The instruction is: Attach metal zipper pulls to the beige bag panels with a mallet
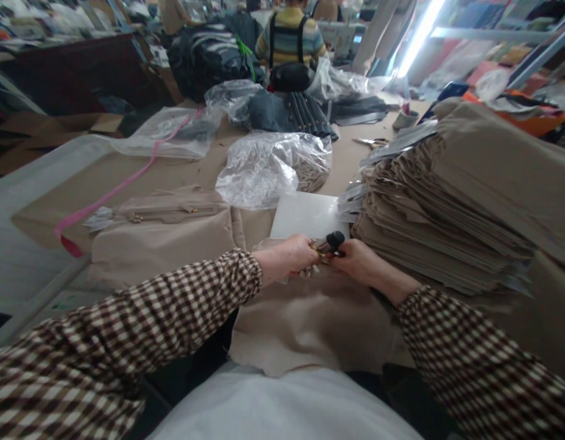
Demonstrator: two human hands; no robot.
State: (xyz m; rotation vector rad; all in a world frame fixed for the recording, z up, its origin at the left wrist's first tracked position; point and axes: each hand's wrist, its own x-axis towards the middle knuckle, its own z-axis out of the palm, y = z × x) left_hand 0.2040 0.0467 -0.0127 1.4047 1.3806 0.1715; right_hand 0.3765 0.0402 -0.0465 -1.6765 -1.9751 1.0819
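Note:
My left hand (pixel 289 258) and my right hand (pixel 358 260) meet over a beige fabric piece (pixel 310 318) at the table's near edge. My right hand is closed round a small tool with a black handle (pixel 335 239). My left hand is pinched on something small with a yellowish part, too small to make out, right beside the tool. A white sheet (pixel 305 214) lies just beyond the hands. Both sleeves are brown-and-white check.
A tall slanting stack of beige cut pieces (pixel 452 195) fills the right. A beige piece with a zipper (pixel 167 214) lies at left, beside a pink strap (pixel 108 195). Clear plastic bags (pixel 268 165) and dark goods sit farther back. A person in a striped top (pixel 289 36) is at the far end.

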